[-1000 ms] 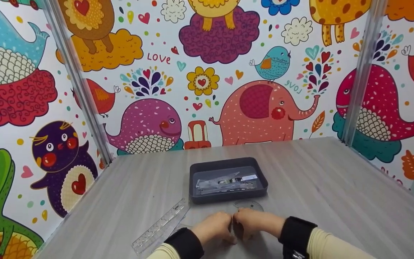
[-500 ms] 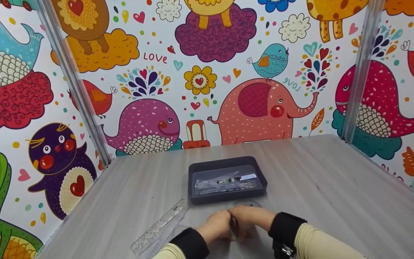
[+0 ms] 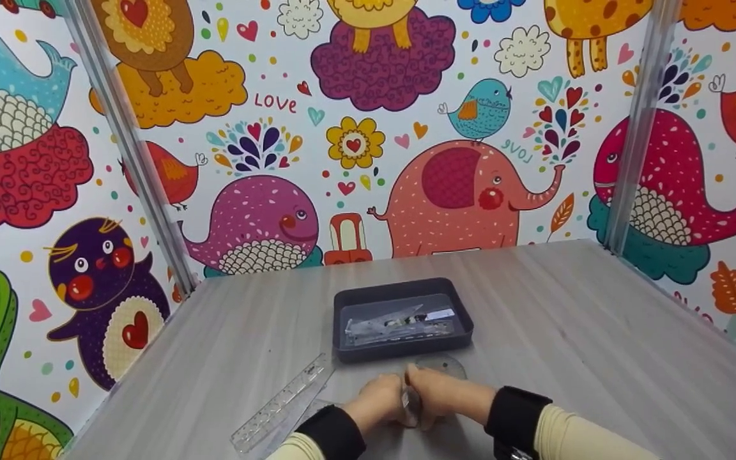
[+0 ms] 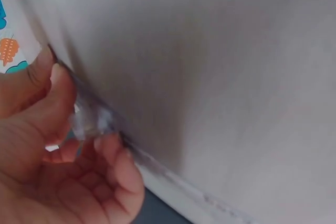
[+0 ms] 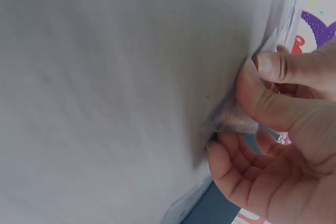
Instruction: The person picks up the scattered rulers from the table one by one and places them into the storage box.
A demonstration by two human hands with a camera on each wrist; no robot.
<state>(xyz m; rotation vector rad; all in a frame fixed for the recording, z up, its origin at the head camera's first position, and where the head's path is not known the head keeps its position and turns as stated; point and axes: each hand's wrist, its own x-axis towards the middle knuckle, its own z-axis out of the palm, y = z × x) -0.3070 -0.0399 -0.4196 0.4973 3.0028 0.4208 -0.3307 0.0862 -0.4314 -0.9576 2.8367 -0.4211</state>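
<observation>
Both hands meet at the near edge of the grey table (image 3: pixel 566 332). My left hand (image 3: pixel 381 399) and right hand (image 3: pixel 439 391) each pinch the same small clear plastic piece (image 3: pixel 410 404) between thumb and fingers. The left wrist view shows the left hand (image 4: pixel 86 127) pinching the clear piece (image 4: pixel 94 119) against the tabletop. In the right wrist view the right hand (image 5: pixel 236 127) pinches the piece (image 5: pixel 228 119) from the other side. A clear half-round protractor (image 3: pixel 441 365) lies just beyond the knuckles. What exactly the pinched piece is cannot be told.
A dark tray (image 3: pixel 342 300) holding clear plastic drawing tools sits just beyond the hands. A clear straight ruler (image 3: pixel 285 404) lies slantwise to the left, over another clear sheet. Cartoon-printed walls with metal posts (image 3: pixel 131 147) enclose the table on three sides.
The hands have stayed together on the clear piece and shifted a little to the left. Tray and ruler have not moved.
</observation>
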